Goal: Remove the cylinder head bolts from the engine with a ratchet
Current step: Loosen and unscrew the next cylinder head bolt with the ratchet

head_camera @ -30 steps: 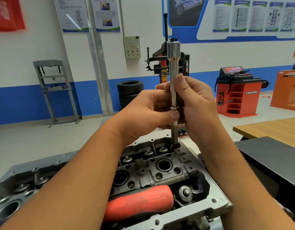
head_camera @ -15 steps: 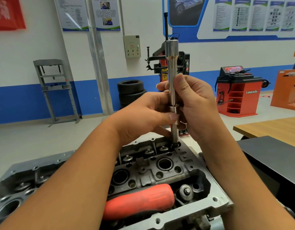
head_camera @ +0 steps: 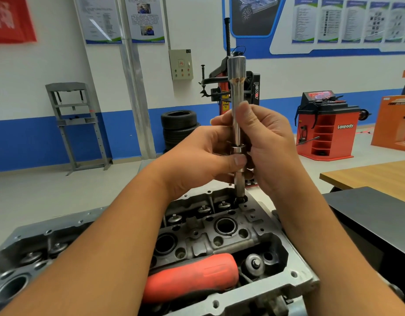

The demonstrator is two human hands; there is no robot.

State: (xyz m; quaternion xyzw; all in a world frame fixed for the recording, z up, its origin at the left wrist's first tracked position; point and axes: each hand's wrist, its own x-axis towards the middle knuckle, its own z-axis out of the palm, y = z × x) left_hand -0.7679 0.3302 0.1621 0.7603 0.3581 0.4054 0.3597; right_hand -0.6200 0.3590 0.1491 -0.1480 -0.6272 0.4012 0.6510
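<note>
A long steel extension bar (head_camera: 236, 96) stands upright, its lower end with a socket seated in a bolt hole (head_camera: 240, 199) at the far right corner of the grey cylinder head (head_camera: 260, 226). My left hand (head_camera: 197, 156) pinches the bar's joint between thumb and fingers. My right hand (head_camera: 267, 142) wraps around the shaft a little higher. A red-handled tool (head_camera: 192, 275) lies in the near side of the head. The bolt itself is hidden under the socket.
A wooden table (head_camera: 374, 176) and a dark surface (head_camera: 374, 215) lie to the right. Behind stand stacked tyres (head_camera: 179, 126), a tyre changer (head_camera: 222, 87), a red wheel balancer (head_camera: 327, 124) and a grey press frame (head_camera: 73, 124).
The bar has stayed upright in the same hole. My fingers have shifted slightly on the shaft, as in turning it by hand.
</note>
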